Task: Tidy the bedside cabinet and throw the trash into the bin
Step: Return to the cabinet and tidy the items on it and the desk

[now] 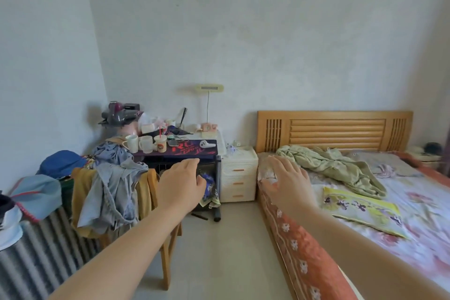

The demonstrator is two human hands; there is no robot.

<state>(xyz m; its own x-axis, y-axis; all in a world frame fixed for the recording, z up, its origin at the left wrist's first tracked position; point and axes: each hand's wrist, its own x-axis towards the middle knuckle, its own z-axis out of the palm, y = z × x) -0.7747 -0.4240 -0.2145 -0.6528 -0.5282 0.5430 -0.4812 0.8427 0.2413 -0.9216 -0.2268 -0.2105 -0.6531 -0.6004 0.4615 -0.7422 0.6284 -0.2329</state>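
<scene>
Fingers of both hands loosely apart, empty, raised toward white bedside cabinet, cluttered desk

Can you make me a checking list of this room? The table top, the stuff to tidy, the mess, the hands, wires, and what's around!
Surface: dark desk mat with red letters, crowded.
Job's things: white bedside cabinet, three drawers, small items on top; no bin seen.
Clutter: two white mugs, drink cup with straw, hair dryer, clothes over chair.
Hands: left hand and right hand open, empty, held out.
Cables: thin wire by phone.
Surroundings: bed with rumpled green blanket, wooden headboard.
</scene>
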